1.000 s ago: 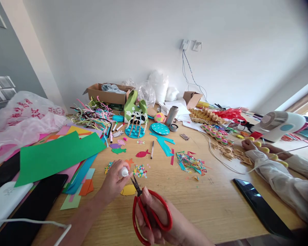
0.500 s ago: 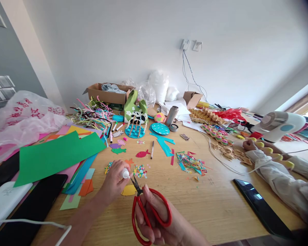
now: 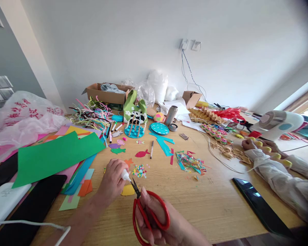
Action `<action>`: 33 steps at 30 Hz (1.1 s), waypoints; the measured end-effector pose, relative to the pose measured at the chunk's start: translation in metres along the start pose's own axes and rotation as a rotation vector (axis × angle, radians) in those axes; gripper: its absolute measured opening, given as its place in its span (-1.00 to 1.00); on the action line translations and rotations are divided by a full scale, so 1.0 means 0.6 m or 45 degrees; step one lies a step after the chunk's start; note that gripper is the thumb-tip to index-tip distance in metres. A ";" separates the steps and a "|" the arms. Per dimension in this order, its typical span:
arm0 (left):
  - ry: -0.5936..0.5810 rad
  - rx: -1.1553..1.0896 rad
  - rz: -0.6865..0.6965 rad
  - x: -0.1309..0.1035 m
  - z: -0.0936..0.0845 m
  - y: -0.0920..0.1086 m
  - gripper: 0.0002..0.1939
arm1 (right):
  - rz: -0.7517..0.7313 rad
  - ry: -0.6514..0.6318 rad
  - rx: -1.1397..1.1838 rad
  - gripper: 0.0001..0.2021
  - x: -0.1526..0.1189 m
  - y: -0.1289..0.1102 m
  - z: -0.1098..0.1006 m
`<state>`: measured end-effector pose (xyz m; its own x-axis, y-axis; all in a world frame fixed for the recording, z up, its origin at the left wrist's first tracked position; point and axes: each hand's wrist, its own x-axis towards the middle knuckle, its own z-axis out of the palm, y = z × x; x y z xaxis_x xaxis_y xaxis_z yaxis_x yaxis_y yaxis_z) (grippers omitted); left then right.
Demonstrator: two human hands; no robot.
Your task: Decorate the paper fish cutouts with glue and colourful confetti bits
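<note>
White bottle (image 3: 124, 175) clasped in left hand (image 3: 113, 178), above tabletop (image 3: 207, 208), toward front edge; right hand (image 3: 156, 208) gripping red-handled scissors (image 3: 138, 193), tips just beside nozzle (image 3: 128, 179); slipping scissors could nick left hand; hard squeeze might spill contents.

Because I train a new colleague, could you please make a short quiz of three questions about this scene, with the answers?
1. What does the right hand hold?
2. True or false: the left hand holds the green panda bag.
3. Which colour is the fish cut-out beside the pen? A) green B) red C) purple

Key:
1. The red-handled scissors.
2. False; it holds a small white bottle.
3. B
</note>
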<state>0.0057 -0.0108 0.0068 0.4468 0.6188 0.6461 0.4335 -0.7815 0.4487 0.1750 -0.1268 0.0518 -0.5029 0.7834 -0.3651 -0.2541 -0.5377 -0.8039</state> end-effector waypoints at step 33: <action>-0.046 -0.477 -0.406 -0.002 0.008 -0.004 -0.92 | 0.629 1.252 -2.225 -0.70 -0.096 -0.042 -0.210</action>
<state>0.0080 -0.0095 0.0020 0.3674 0.8289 0.4218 0.2444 -0.5236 0.8161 0.3145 -0.1190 0.0341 0.3979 0.8852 -0.2411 0.9169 -0.3753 0.1355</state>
